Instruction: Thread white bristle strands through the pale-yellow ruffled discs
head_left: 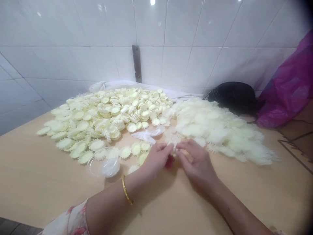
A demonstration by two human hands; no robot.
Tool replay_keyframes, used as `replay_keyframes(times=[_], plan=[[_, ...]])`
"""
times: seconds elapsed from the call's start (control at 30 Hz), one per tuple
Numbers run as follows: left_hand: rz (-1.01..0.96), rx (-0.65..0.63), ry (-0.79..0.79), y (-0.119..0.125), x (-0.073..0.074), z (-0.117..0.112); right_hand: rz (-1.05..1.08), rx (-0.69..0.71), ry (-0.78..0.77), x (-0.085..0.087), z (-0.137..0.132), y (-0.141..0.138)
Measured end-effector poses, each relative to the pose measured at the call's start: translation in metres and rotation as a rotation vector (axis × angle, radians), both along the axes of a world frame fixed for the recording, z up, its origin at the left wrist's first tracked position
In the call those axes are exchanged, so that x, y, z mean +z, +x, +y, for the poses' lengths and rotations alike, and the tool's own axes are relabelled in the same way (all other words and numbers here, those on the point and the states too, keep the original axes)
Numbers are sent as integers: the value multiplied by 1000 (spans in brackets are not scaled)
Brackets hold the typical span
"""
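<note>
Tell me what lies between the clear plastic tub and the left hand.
In the head view, a few loose pale scalloped discs lie on the tan tabletop between the clear plastic tub and the left hand.

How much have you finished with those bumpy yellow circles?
The big heap of thin, frilly sheets on the right looks done, though I can't be sure. In hand: your left hand and right hand pinch a frilly piece between them. Left: the large spread of thicker scalloped discs, many still in ridged stacks, so plenty seems to remain.
</note>
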State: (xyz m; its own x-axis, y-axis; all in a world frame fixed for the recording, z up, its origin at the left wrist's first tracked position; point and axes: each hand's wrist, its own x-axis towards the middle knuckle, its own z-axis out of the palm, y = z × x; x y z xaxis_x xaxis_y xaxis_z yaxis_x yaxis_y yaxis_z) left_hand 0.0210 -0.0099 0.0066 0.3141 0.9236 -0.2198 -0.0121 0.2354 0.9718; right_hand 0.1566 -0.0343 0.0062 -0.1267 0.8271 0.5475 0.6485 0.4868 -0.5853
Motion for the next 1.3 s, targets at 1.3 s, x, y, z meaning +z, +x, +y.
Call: replay_keyframes(times=[1.3], plan=[[-103,83,-104,2,-6,2,515,82,-508,-4,8,4]])
